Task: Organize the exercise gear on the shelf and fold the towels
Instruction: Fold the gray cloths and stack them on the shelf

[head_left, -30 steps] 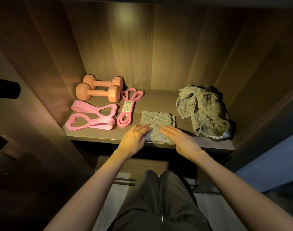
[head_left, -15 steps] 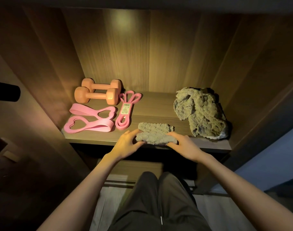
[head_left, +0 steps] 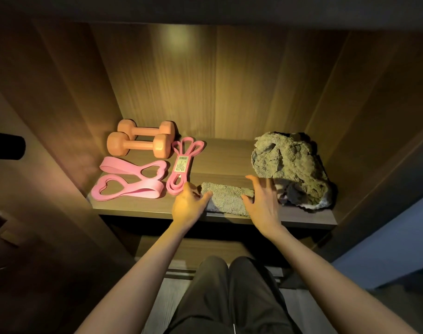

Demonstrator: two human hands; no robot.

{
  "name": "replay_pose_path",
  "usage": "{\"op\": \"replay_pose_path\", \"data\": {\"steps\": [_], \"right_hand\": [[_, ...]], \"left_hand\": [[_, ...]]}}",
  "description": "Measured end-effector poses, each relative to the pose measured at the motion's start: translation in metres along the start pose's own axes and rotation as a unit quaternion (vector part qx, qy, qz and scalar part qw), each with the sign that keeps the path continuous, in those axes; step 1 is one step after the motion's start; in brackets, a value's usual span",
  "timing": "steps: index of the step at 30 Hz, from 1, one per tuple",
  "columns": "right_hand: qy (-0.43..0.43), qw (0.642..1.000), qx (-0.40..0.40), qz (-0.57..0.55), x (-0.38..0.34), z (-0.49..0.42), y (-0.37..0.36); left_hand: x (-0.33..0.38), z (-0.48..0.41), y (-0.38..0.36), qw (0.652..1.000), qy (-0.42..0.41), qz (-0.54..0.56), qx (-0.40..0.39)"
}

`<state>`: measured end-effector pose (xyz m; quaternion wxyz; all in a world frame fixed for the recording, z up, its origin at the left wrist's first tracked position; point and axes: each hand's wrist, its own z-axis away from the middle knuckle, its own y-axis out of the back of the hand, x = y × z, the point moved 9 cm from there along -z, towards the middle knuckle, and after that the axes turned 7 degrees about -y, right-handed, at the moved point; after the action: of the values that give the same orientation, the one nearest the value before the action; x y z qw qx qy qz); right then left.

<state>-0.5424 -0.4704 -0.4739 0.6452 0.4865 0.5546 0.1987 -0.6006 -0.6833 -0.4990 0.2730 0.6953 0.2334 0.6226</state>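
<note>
A small grey-green towel [head_left: 226,198], folded into a narrow strip, lies at the front of the wooden shelf [head_left: 225,162]. My left hand [head_left: 190,206] touches its left end with loose fingers. My right hand [head_left: 262,203] rests at its right end, fingers spread and straight. A crumpled towel of the same colour [head_left: 292,167] is heaped at the right. Two orange dumbbells [head_left: 139,143] lie at the back left. In front of them sit two wide pink bands [head_left: 131,182], and beside those a thin pink band with a label [head_left: 182,165].
The shelf sits in a wooden cabinet with side walls close on the left [head_left: 68,121] and right [head_left: 364,131]. A dark bar end [head_left: 5,148] sticks in from the far left. My legs [head_left: 229,297] are below the shelf's front edge.
The flat towel was folded over into a narrower strip. Both hands pinched it half a second ago; now they have let go and lie open at its ends.
</note>
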Motion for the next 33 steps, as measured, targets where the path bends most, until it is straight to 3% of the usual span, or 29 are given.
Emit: {"op": "replay_pose_path", "data": {"steps": [2, 4, 6, 11, 17, 21, 28, 33], "right_hand": [[0.125, 0.988, 0.007, 0.095, -0.027, 0.009, 0.001], [0.234, 0.960, -0.037, 0.150, -0.045, 0.024, -0.009], [0.254, 0.949, -0.092, 0.161, -0.045, 0.035, -0.017], [0.212, 0.945, -0.176, 0.175, -0.037, 0.049, -0.029], [0.185, 0.947, -0.090, 0.248, -0.067, 0.040, -0.033], [0.161, 0.940, -0.097, 0.286, -0.060, 0.038, -0.051], [0.190, 0.937, -0.073, 0.285, -0.051, -0.005, -0.053], [0.163, 0.946, -0.067, 0.273, -0.049, -0.060, -0.060]], "left_hand": [[0.019, 0.003, 0.008, 0.993, -0.102, -0.023, 0.047], [0.042, 0.011, 0.007, 0.966, -0.234, -0.092, 0.053], [0.051, 0.015, -0.002, 0.940, -0.308, -0.144, 0.022], [0.034, 0.010, -0.020, 0.949, -0.287, -0.118, -0.058], [0.019, 0.013, -0.015, 0.973, -0.218, 0.017, -0.078], [0.010, 0.016, -0.009, 0.973, -0.216, 0.014, -0.081], [0.012, 0.004, -0.015, 0.973, -0.219, -0.012, -0.078], [0.011, -0.031, -0.034, 0.966, -0.204, -0.117, -0.109]]}}
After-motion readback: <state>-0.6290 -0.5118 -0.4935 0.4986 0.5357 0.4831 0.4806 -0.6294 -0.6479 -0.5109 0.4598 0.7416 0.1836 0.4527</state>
